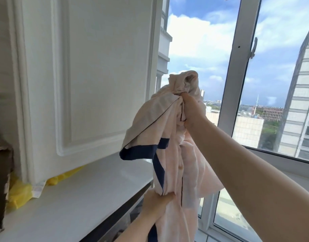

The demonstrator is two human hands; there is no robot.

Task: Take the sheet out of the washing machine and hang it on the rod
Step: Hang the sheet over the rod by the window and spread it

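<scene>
head view: your right hand (188, 110) grips the bunched sheet (174, 154) high by the window, left hand (157, 205) pinches it lower; soft, damp-heavy, so find a hemmed edge.

text: none could be read | small white tag (38, 189) beside yellow bag (19, 193) on the counter: print was too blurred to make out | brands, numbers, signs: none were legible
</scene>
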